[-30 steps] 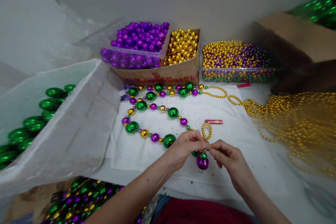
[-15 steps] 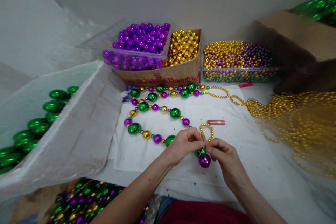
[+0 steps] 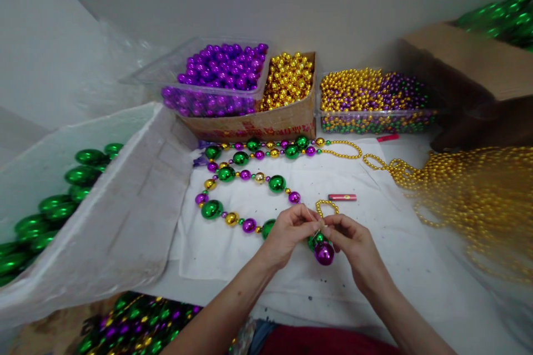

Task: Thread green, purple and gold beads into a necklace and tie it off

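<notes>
A bead necklace (image 3: 249, 226) with green, purple and gold balls lies looped on a white cloth (image 3: 233, 252). Its near end runs up to my two hands. My left hand (image 3: 291, 233) is closed in a pinch on a thin pale string. Fingertip to fingertip with it, my right hand (image 3: 347, 238) pinches the same string. Just below the fingers hangs a purple ball (image 3: 323, 253), with a green ball partly hidden behind it. A small loop of gold beads (image 3: 327, 204) sticks out beyond the fingertips. The exact knot or join is covered by my fingers.
At the back stand a clear bin (image 3: 216, 92) of purple balls, a cardboard box (image 3: 250, 126) of gold ones and a tub (image 3: 375, 116) of small mixed beads. A foam box (image 3: 137, 188) is at left. A red lighter (image 3: 342, 197) and gold strands (image 3: 478, 199) lie right.
My fingertips have drawn closer together over the string, and the gold loop has sunk lower behind them. The whole view has shifted slightly.
</notes>
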`<state>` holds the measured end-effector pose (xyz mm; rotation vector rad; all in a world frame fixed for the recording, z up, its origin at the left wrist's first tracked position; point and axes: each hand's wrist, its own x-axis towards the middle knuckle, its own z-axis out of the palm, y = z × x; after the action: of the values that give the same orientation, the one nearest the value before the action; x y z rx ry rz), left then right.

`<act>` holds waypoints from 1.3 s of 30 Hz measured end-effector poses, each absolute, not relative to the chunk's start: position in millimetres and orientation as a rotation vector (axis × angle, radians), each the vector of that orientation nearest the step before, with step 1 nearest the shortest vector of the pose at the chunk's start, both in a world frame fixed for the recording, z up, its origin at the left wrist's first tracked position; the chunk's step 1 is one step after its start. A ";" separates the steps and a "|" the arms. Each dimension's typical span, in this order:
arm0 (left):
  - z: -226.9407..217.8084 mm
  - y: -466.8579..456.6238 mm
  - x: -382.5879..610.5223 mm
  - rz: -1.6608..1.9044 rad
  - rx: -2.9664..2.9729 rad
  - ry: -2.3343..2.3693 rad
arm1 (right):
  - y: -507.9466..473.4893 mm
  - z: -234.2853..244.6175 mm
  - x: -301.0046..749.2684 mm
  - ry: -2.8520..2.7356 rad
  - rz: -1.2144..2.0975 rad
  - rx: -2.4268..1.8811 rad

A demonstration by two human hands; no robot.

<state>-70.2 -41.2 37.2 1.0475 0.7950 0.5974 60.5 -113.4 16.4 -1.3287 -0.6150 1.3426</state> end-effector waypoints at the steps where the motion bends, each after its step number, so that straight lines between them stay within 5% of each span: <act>1: 37.7 -41.2 -70.7 0.602 1.043 0.794 | -112.0 16.4 61.6 -0.619 1.361 -1.328; 12: 27.8 -41.4 -72.4 0.697 1.325 0.785 | -107.8 13.3 64.7 -0.631 1.365 -1.310; 16: 24.1 -44.1 -66.5 0.845 1.689 0.892 | -112.6 15.6 56.8 -0.912 1.091 -1.358; 20: 25.2 -48.5 -59.3 0.931 1.475 0.865 | -115.7 23.0 51.9 -1.190 0.730 -1.402; 32: 32.1 -50.4 -59.5 0.925 1.253 0.757 | -111.1 30.1 69.7 -1.358 0.576 -1.458; 39: 32.3 -50.8 -59.7 0.921 1.364 0.743 | -103.3 34.3 70.3 -1.102 0.899 -1.385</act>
<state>-59.7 -50.8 32.3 1.3640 0.7431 0.9211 70.3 -103.3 34.3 -1.3852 -1.1018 0.8994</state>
